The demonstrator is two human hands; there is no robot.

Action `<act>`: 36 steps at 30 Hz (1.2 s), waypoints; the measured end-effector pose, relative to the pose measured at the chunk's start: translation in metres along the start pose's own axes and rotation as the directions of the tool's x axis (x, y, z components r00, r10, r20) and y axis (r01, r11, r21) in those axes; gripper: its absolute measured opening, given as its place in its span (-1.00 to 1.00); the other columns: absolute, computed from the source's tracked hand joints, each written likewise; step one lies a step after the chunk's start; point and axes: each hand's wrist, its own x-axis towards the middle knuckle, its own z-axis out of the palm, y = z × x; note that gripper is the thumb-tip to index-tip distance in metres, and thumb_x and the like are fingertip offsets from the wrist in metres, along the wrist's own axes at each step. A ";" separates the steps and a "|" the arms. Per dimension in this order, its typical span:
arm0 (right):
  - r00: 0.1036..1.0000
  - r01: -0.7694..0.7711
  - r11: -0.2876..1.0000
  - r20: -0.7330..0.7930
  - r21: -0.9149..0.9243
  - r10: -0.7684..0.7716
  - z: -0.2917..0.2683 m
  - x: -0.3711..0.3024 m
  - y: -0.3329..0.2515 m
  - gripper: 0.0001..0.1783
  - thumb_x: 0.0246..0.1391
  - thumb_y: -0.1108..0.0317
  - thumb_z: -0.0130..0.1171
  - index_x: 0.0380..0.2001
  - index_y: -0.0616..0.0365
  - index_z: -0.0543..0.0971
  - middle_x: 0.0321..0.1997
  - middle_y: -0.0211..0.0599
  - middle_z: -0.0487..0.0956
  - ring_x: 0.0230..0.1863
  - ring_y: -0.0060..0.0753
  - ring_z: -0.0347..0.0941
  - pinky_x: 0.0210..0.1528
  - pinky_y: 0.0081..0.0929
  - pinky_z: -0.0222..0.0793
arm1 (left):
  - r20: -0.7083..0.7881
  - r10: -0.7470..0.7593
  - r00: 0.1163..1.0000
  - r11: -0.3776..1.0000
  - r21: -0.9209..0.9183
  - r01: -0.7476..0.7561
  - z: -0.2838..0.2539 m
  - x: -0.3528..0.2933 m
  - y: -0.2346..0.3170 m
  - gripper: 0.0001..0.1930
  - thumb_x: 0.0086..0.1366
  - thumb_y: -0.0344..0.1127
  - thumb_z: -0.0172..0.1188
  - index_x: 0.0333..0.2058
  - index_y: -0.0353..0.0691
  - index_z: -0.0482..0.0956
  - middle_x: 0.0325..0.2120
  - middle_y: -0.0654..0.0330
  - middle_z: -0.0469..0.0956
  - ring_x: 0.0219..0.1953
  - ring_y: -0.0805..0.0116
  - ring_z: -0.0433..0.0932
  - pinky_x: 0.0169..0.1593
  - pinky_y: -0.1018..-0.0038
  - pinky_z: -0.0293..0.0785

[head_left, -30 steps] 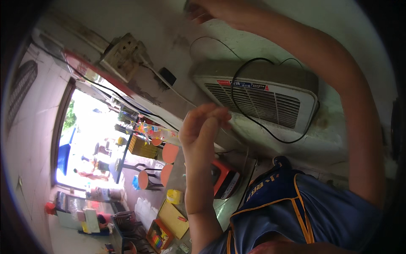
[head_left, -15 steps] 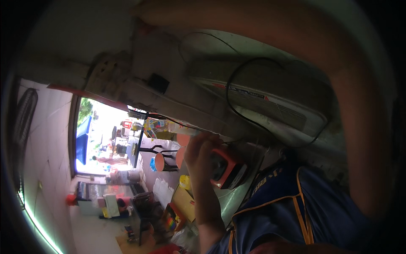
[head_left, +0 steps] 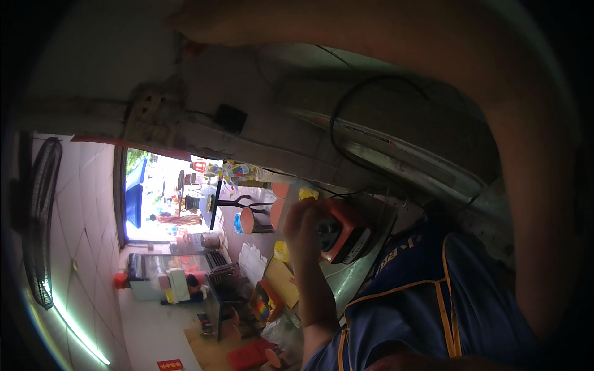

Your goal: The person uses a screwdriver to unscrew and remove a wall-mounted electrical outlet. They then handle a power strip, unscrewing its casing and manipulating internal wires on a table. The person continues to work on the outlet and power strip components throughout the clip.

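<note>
My left hand (head_left: 301, 224) has its fingers curled in, in front of a red-orange box-shaped device (head_left: 352, 232) with a dark front. It overlaps the device's edge; what the fingers hold, if anything, is hidden. Stretched high along the wall, my right hand (head_left: 193, 26) is at the dim upper left. A small reddish patch shows beneath its fingers, too dark to name, and the finger positions are unclear. Below that hand, a wall socket (head_left: 151, 111) and a black adapter (head_left: 230, 117) are in view.
The room looks turned on its side. A black cable (head_left: 334, 123) loops before a long pale casing (head_left: 402, 151). Beyond my left hand are a round stool (head_left: 247, 220), a cardboard box (head_left: 283, 281), a caged fan (head_left: 43, 216) and a bright doorway (head_left: 167, 198).
The view has shifted and turned slightly. My left hand sits a little lower against the red-orange device's front. My right hand, still high on the wall, appears slightly farther left.
</note>
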 end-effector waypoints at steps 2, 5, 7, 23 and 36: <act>0.990 -0.108 0.988 -0.103 -0.114 0.096 0.043 0.025 0.007 -0.45 0.51 -0.09 -0.34 -0.08 0.16 0.48 -0.20 -0.13 0.57 -0.21 -0.24 0.51 -0.14 -0.10 0.47 | -0.070 -0.034 0.997 0.998 0.047 0.038 -0.013 -0.025 -0.006 -0.76 0.42 -0.41 0.14 -0.04 -0.46 0.56 -0.28 0.05 0.67 -0.25 0.29 0.67 -0.10 0.42 0.61; 0.994 -0.026 0.995 -0.107 -0.093 0.016 0.034 0.040 0.018 -0.46 0.51 -0.08 -0.32 -0.13 0.14 0.49 -0.23 -0.13 0.58 -0.21 -0.23 0.51 -0.13 -0.09 0.46 | -0.068 -0.052 0.996 0.994 0.096 0.058 -0.008 -0.028 0.001 -0.79 0.41 -0.43 0.12 -0.07 -0.44 0.58 -0.29 0.08 0.67 -0.26 0.33 0.66 -0.10 0.45 0.59; 0.996 -0.004 0.997 -0.091 -0.078 -0.003 0.029 0.042 0.022 -0.46 0.50 -0.07 -0.32 -0.16 0.13 0.50 -0.24 -0.13 0.58 -0.21 -0.23 0.50 -0.12 -0.08 0.46 | -0.089 -0.063 0.994 0.992 0.108 0.072 -0.002 -0.029 0.005 -0.79 0.39 -0.44 0.10 -0.11 -0.44 0.61 -0.32 0.10 0.67 -0.29 0.36 0.65 -0.14 0.47 0.58; 0.986 0.058 0.990 -0.150 -0.127 -0.077 0.039 0.037 0.017 -0.51 0.47 0.06 -0.24 -0.19 0.19 0.59 -0.21 -0.11 0.64 -0.15 -0.17 0.53 0.04 -0.02 0.38 | -0.029 -0.044 0.999 0.997 0.068 0.046 0.001 -0.038 -0.007 -0.78 0.38 -0.43 0.12 -0.10 -0.45 0.61 -0.31 0.10 0.67 -0.29 0.35 0.65 -0.13 0.44 0.57; 0.978 0.182 0.978 -0.081 -0.106 -0.191 0.034 0.036 0.017 -0.51 0.48 0.07 -0.18 -0.14 0.24 0.61 -0.19 -0.12 0.69 -0.19 -0.18 0.57 0.06 -0.14 0.42 | 0.009 -0.045 0.999 0.989 -0.142 0.046 0.007 -0.042 -0.031 -0.80 0.39 -0.40 0.15 -0.11 -0.39 0.64 -0.32 0.15 0.67 -0.30 0.43 0.63 -0.18 0.50 0.56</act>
